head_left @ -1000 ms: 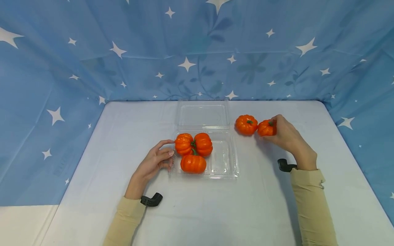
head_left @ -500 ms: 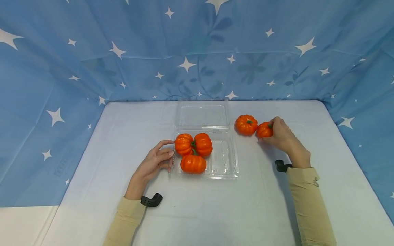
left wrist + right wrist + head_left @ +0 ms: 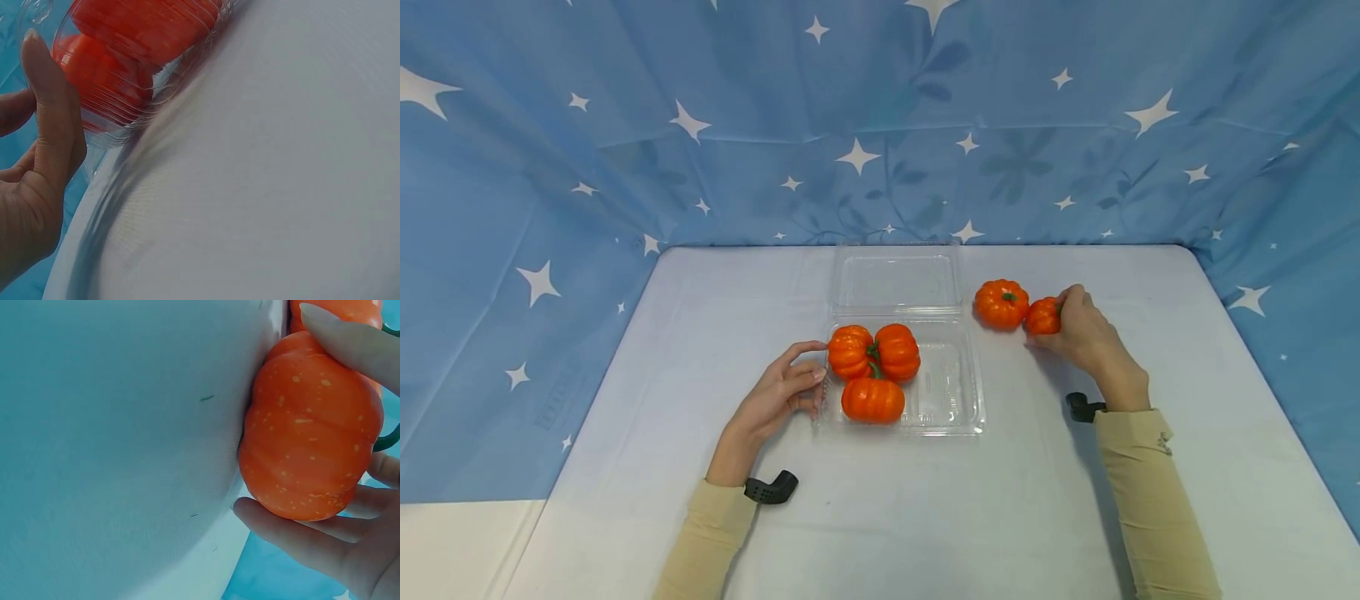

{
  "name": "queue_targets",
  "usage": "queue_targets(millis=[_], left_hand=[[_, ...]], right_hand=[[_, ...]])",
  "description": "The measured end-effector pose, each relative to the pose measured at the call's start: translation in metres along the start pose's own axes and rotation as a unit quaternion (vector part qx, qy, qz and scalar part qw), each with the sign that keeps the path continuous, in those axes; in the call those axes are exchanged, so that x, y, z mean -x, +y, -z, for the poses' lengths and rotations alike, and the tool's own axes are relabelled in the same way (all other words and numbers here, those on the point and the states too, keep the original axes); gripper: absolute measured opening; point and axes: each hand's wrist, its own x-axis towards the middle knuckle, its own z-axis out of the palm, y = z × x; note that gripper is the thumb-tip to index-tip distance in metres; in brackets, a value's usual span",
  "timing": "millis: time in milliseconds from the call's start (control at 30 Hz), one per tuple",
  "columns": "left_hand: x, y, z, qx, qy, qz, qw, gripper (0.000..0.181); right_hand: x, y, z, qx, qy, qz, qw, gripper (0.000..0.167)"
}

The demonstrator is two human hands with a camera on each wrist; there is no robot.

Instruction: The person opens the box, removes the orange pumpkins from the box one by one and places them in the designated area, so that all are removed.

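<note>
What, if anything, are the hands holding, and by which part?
The right hand holds an orange pumpkin by opposite sides, between thumb and fingers. The left hand merely touches the clear container at its left side.

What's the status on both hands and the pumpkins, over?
Right hand grips one pumpkin. Left hand at left edge of clear container, three pumpkins inside. Another pumpkin close beside the held one; lid open, not blocking.

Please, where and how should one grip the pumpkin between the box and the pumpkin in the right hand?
That pumpkin sits stem up, so probably come from above and grip its near and far bulges; the held pumpkin crowds its right side.
</note>
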Motion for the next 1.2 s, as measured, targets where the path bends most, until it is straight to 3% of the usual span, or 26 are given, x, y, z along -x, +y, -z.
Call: queue_targets(millis=[200,333,667,900,1200], left_hand=[[0.000,-0.001,0.000,0.001,0.003,0.002,1.0000,0.049],[0.000,-0.003,0.001,0.002,0.001,0.000,1.0000,0.047],[0.001,0.000,0.000,0.002,0.005,0.002,1.0000,0.045],[0.002,0.000,0.002,-0.004,0.007,0.001,1.0000,0.046],[0.000,-0.001,0.000,-0.003,0.004,0.000,1.0000,0.048]], right_hand=[[-0.004,-0.001,-0.001,0.001,-0.014,-0.015,0.9998,0.101],[-0.003,0.000,0.000,0.016,-0.020,-0.004,0.9997,0.110],[0.009,-0.013,0.011,0.034,0.035,0.082,0.9955,0.094],[0.018,-0.029,0.013,0.019,0.060,0.123,0.9904,0.083],[0.023,-0.032,0.012,0.024,0.081,0.162,0.9832,0.073]])
